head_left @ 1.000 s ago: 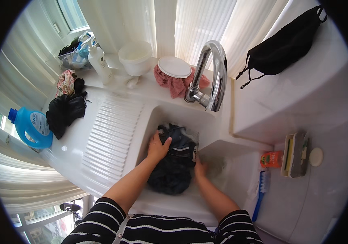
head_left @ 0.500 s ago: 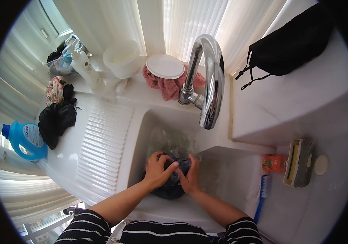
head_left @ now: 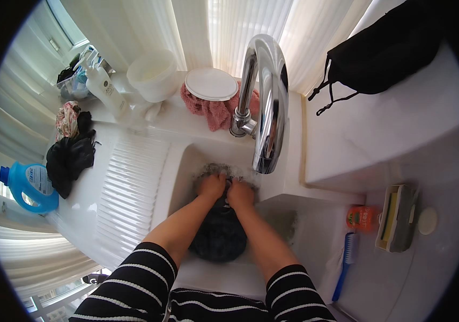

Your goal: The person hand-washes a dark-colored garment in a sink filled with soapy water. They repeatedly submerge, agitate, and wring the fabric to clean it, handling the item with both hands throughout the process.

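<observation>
My left hand (head_left: 212, 187) and my right hand (head_left: 240, 193) are close together in the white sink basin (head_left: 178, 185), each closed on the upper part of a dark wet garment (head_left: 217, 233). The garment spreads out below them between my forearms, partly under the water. Foamy water (head_left: 208, 170) lies around my fingers. A chrome faucet (head_left: 269, 107) arches over the basin just beyond and to the right of my hands. No stream from its spout can be made out.
Left of the basin is a ribbed washboard (head_left: 133, 188), with black cloth (head_left: 71, 161) and a blue detergent bottle (head_left: 39, 185) beyond it. A white lid (head_left: 211, 83) rests on a pink towel (head_left: 213, 114). At right are a blue brush (head_left: 345, 265) and an orange container (head_left: 362, 218).
Both hands have moved farther into the basin, toward the faucet. The garment was bunched between them and now spreads out toward me. The whole view has shifted slightly.
</observation>
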Demonstrator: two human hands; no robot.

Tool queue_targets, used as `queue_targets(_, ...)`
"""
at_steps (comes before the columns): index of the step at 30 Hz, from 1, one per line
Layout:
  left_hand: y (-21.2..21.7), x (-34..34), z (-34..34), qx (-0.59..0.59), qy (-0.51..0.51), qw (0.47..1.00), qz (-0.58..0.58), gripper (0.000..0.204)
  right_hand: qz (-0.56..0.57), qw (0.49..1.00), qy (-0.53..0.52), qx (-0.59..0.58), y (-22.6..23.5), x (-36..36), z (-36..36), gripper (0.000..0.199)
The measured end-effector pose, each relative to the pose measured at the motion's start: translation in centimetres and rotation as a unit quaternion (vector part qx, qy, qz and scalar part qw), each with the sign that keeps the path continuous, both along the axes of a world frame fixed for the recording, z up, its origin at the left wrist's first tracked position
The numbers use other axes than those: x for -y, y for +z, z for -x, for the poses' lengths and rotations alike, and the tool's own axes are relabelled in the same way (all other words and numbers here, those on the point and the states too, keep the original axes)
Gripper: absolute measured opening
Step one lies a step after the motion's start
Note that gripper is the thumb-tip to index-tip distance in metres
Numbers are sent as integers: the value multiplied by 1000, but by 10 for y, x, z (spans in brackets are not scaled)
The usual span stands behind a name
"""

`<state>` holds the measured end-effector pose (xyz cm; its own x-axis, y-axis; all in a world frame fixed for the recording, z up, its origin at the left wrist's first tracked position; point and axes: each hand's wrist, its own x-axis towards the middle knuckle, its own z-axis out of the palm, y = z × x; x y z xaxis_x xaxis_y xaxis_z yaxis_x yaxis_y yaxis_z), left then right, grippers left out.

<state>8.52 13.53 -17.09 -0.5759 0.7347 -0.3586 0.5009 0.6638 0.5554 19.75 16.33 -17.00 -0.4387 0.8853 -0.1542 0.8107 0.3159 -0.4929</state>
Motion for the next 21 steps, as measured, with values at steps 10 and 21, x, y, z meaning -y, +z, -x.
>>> queue_targets(10, 33, 139, -67, -100, -135, 967, -194, 23, -148, 951, 191, -194, 23, 97, -87, 32)
queue_targets(21, -22, 2, -16, -148, -17, 963, -224, 30, -56, 996, 67, -13, 0, -7, -15, 22)
